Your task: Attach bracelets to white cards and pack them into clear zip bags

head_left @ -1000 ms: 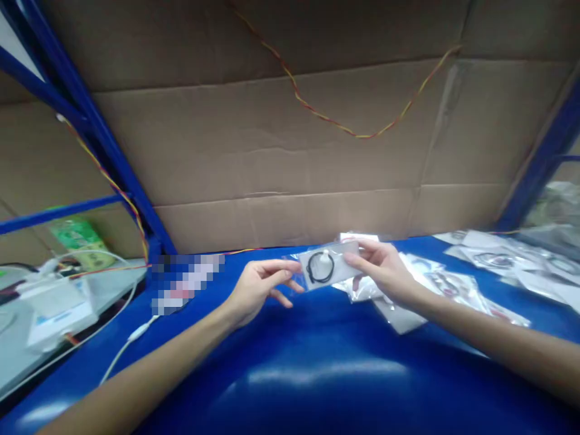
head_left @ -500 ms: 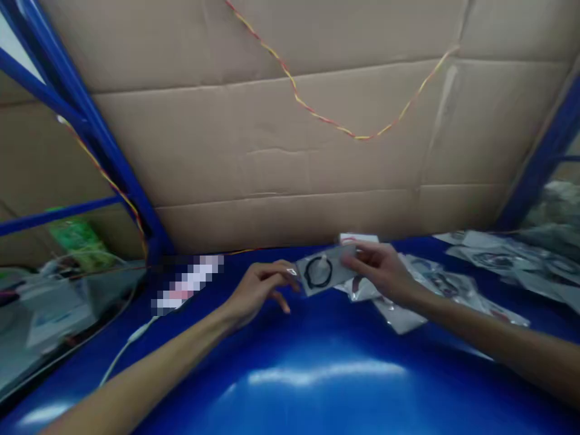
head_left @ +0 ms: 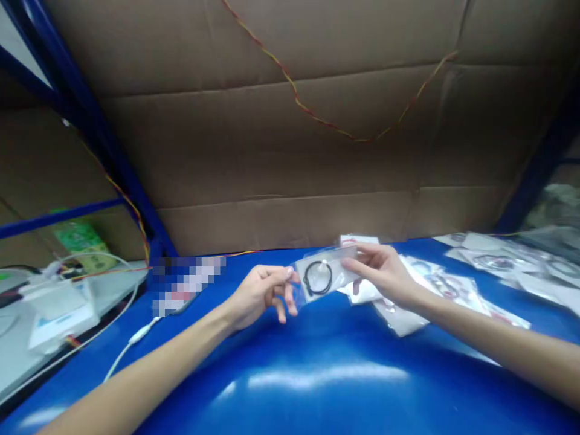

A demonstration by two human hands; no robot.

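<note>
A clear plastic bag (head_left: 318, 277) with a white card and a black looped cord inside hangs above the blue table. My right hand (head_left: 383, 272) pinches its right end between thumb and fingers. At the bag's left end, my left hand (head_left: 265, 291) pinches the clear film with thumb and forefinger, its other fingers loosely curled. Behind and below my right hand lie several more flat plastic bags (head_left: 401, 317) with white cards.
More packets (head_left: 493, 261) lie at the far right. A pixelated flat device (head_left: 190, 287) with a white cable (head_left: 139, 333) is left of my hands. White boxes (head_left: 63, 320) and a green package (head_left: 84, 241) stand far left. Cardboard (head_left: 290, 139) closes off the back.
My left thumb and forefinger have closed on the left end of the bag, where they were apart from it before. My right hand stays nearly in place. The picture's brightness has shifted.
</note>
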